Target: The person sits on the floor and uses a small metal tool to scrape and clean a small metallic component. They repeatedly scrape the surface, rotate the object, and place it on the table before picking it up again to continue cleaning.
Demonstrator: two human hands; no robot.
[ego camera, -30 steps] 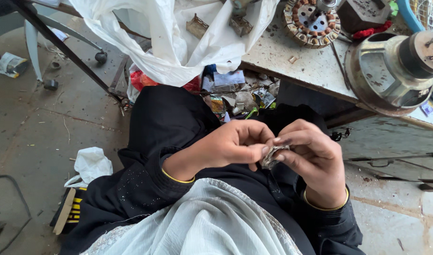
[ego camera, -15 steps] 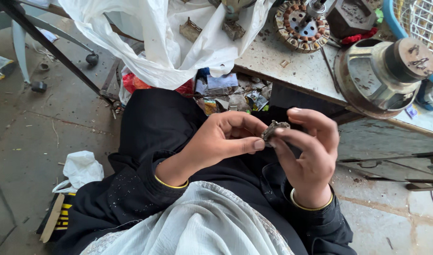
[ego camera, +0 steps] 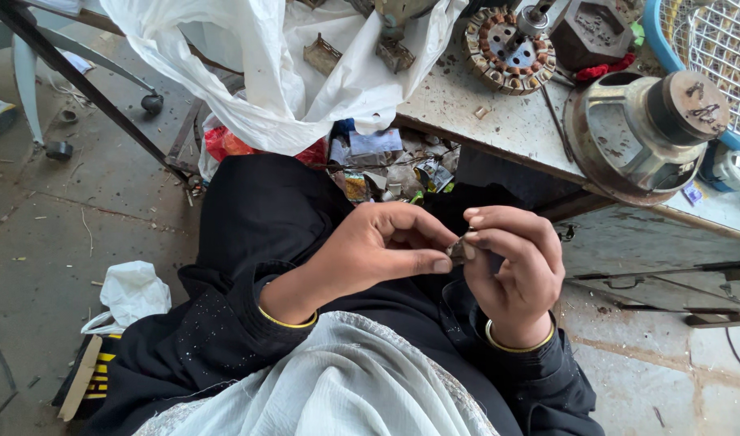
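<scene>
Both hands now raised closer together, the left hand [ego camera: 378,246] and right hand [ego camera: 511,266] pinch a small metal part [ego camera: 457,250] between fingertips, work continuing below the workbench [ego camera: 499,121].

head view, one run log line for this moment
left hand: pinches small metal part | right hand: pinches same part | above lap

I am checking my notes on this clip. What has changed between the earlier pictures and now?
Both hands rose with the small metal part. The left hand now pinches it with thumb and forefinger; the right hand curls around it from the other side. Neither let go. The speaker and the white bag on the bench stayed.
</scene>
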